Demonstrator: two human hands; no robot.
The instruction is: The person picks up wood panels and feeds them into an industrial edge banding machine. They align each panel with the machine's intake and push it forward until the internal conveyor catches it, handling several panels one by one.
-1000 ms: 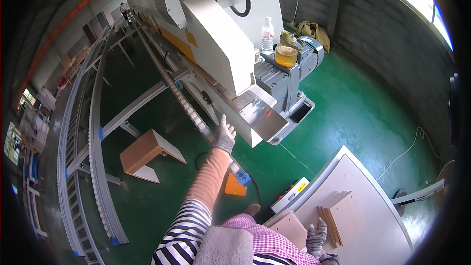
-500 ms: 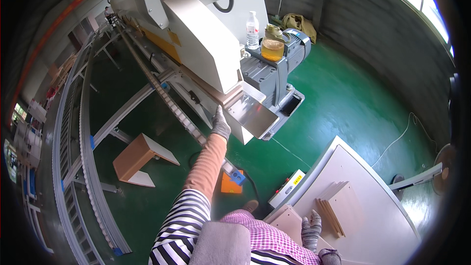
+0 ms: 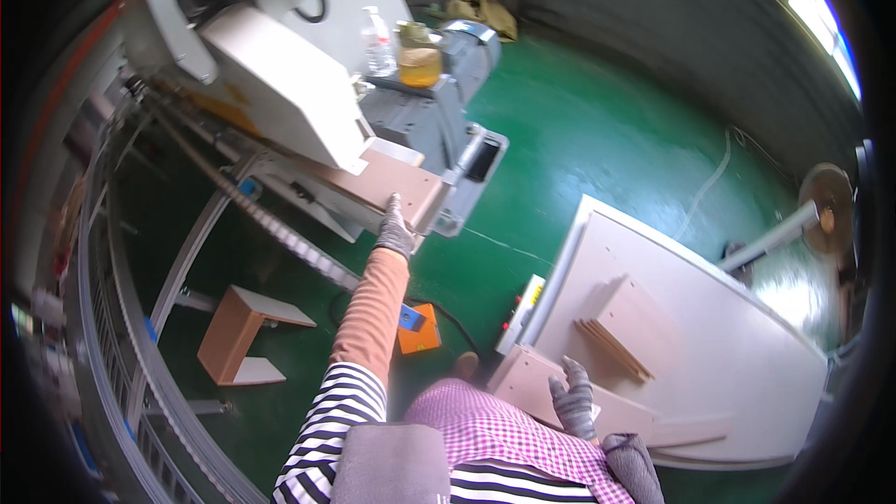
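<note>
A pinkish-tan board (image 3: 397, 180) with small holes lies on the outfeed end of the large white machine (image 3: 280, 84). My left hand (image 3: 395, 229), in a grey glove, touches this board's near edge, fingers stretched out. At lower right, my right hand (image 3: 574, 397), gloved too, has its fingers apart, slightly bent and empty, beside stacked boards (image 3: 625, 313) and more flat boards (image 3: 532, 378) on a white table (image 3: 728, 336).
A grey motor (image 3: 411, 117) carries a bottle (image 3: 380, 47) and an amber container (image 3: 420, 65). Rails (image 3: 112, 289) run along the left. An angled panel piece (image 3: 229, 341) and orange object (image 3: 420, 336) are on the green floor. A round stand (image 3: 821, 205) is right.
The view has turned, shifting the machine up-left. A board now covers the shiny plate at the machine's end. My left hand has reached onto that board.
</note>
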